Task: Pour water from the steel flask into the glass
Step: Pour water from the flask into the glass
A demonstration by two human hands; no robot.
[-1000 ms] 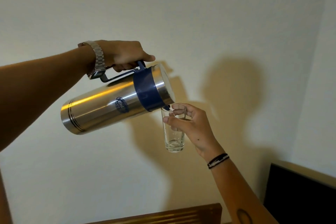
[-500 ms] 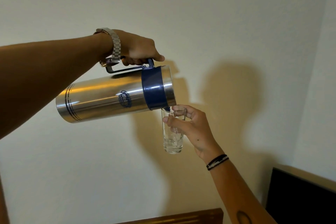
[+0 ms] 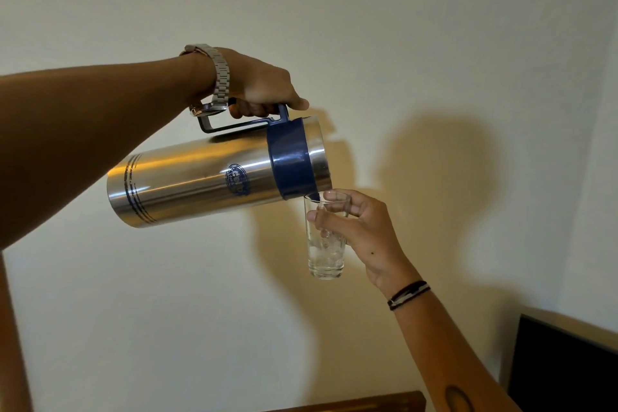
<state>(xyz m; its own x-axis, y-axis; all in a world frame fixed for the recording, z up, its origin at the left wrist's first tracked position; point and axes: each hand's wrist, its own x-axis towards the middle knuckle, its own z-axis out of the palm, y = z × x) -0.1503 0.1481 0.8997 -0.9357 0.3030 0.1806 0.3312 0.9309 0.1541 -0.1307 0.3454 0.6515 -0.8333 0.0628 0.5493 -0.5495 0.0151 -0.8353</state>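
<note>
The steel flask (image 3: 200,181), silver with a blue collar and blue handle, hangs nearly horizontal in the air, its mouth to the right. My left hand (image 3: 261,87), with a metal watch on the wrist, grips the handle from above. The flask's blue spout rests over the rim of a tall clear glass (image 3: 326,244), held upright just below it. My right hand (image 3: 361,231) wraps around the glass's upper part from the right. Water lies in the bottom third of the glass, churned and bubbly.
A plain cream wall (image 3: 434,27) fills the background, with shadows of the flask and arms. A dark screen (image 3: 565,368) stands at the lower right, and a wooden edge (image 3: 368,403) shows at the bottom.
The left hand has raised the handle and tipped the flask from spout-up to about level, spout slightly down. Water has appeared and risen in the glass. The right hand has stayed put.
</note>
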